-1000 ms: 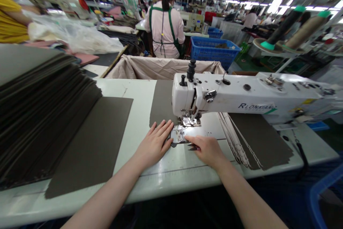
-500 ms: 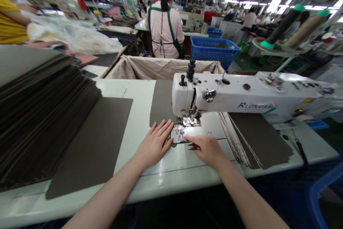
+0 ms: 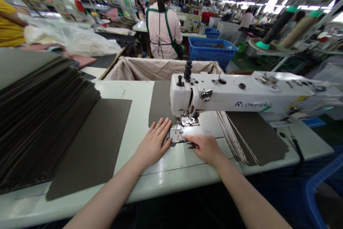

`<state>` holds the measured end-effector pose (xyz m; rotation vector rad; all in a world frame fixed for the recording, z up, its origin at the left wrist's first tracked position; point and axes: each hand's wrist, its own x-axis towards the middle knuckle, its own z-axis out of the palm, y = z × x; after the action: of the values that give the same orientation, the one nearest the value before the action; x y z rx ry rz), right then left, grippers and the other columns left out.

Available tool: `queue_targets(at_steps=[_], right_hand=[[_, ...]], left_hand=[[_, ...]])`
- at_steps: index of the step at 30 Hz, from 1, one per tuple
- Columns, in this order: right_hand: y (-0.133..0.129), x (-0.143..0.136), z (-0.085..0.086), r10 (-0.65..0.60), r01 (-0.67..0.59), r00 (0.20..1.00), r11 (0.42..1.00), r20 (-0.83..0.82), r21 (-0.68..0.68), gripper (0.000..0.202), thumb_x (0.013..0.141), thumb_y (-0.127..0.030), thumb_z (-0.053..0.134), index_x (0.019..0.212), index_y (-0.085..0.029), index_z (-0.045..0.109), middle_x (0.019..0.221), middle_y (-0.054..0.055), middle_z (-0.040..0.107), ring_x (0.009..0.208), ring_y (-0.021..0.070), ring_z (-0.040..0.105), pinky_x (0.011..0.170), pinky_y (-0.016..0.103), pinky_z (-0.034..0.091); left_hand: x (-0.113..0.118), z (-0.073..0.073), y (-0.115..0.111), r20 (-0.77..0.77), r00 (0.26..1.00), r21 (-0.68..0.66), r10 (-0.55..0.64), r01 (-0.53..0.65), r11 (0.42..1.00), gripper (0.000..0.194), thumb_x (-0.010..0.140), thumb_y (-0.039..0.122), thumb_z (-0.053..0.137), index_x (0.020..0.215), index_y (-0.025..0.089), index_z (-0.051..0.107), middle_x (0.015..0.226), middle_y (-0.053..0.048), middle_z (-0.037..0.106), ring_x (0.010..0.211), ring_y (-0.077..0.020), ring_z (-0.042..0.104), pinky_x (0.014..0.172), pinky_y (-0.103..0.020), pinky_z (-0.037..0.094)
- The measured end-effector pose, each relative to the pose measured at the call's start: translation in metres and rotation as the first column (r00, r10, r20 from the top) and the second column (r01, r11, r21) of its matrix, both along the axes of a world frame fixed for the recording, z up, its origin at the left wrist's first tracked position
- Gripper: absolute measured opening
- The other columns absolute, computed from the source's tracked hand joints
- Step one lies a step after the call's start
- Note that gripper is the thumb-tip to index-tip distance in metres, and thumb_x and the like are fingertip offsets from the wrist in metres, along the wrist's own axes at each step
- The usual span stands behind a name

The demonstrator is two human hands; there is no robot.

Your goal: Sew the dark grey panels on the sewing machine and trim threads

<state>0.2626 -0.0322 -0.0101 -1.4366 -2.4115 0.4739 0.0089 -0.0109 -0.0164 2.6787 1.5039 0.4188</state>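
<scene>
My left hand point(image 3: 153, 145) lies flat with fingers stretched, its fingertips at the near edge of a dark grey fabric panel point(image 3: 160, 102) that runs under the head of a white sewing machine point(image 3: 219, 93). Just right of it, my right hand point(image 3: 205, 147) is closed round small pointed metal snips point(image 3: 191, 145), its index finger reaching to the metal plate point(image 3: 177, 135) in front of the presser foot point(image 3: 187, 121). The palm side of the right hand is hidden.
A tall stack of dark panels point(image 3: 40, 114) fills the left, with a single panel point(image 3: 93, 143) beside it. More panels point(image 3: 254, 136) with pale edges lie right, under the machine arm. Behind are a cloth-lined bin point(image 3: 166, 69), a blue crate point(image 3: 211, 52) and a person point(image 3: 163, 29).
The whole view has shifted slightly, so the machine sits a little further left in the picture. Both hands keep nearly the same place on the table.
</scene>
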Motion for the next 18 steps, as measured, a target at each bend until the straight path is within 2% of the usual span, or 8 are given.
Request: queue_targets(at_steps=[7, 13, 15, 18], right_hand=[[0.0, 0.0, 0.001, -0.03, 0.03, 0.999, 1.0, 0.016, 0.0, 0.048, 0.084, -0.019, 0.056, 0.129, -0.037, 0.057, 0.116, -0.004, 0.068, 0.102, 0.0194, 0.064, 0.084, 0.028, 0.044], [-0.001, 0.0, 0.003, -0.04, 0.04, 0.999, 0.999, -0.02, 0.011, 0.044, 0.086, -0.022, 0.055, 0.127, -0.036, 0.059, 0.115, -0.002, 0.069, 0.104, 0.0205, 0.063, 0.085, 0.029, 0.044], [-0.001, 0.0, 0.004, -0.036, 0.036, 0.999, 0.999, -0.034, 0.014, 0.044, 0.086, -0.021, 0.056, 0.127, -0.036, 0.06, 0.115, -0.001, 0.069, 0.105, 0.02, 0.063, 0.086, 0.029, 0.043], [-0.002, 0.001, 0.007, -0.029, 0.03, 0.997, 0.999, -0.068, 0.012, 0.043, 0.084, -0.02, 0.058, 0.125, -0.034, 0.063, 0.114, -0.001, 0.069, 0.105, 0.019, 0.063, 0.087, 0.027, 0.044]], left_hand=[[0.0, -0.004, 0.0, 0.01, 1.0, 0.019, 0.012, -0.012, 1.0, 0.067, 0.097, 0.045, 0.04, 0.153, 0.017, 0.016, 0.16, -0.008, 0.02, 0.148, -0.0242, 0.013, 0.121, -0.046, 0.019], [0.001, -0.013, 0.005, 0.004, 1.0, 0.051, 0.014, -0.014, 0.999, 0.07, 0.097, 0.046, 0.04, 0.151, 0.007, 0.019, 0.159, -0.018, 0.019, 0.147, -0.0307, 0.014, 0.118, -0.05, 0.023], [0.001, -0.008, 0.006, 0.001, 1.0, 0.055, 0.009, -0.009, 0.998, 0.067, 0.097, 0.045, 0.041, 0.149, 0.007, 0.024, 0.156, -0.02, 0.025, 0.145, -0.0323, 0.021, 0.117, -0.051, 0.025], [0.002, 0.012, -0.004, -0.009, 1.0, 0.043, -0.003, 0.004, 0.999, 0.052, 0.096, 0.046, 0.041, 0.134, 0.011, 0.046, 0.139, -0.018, 0.052, 0.131, -0.0318, 0.047, 0.114, -0.054, 0.029]])
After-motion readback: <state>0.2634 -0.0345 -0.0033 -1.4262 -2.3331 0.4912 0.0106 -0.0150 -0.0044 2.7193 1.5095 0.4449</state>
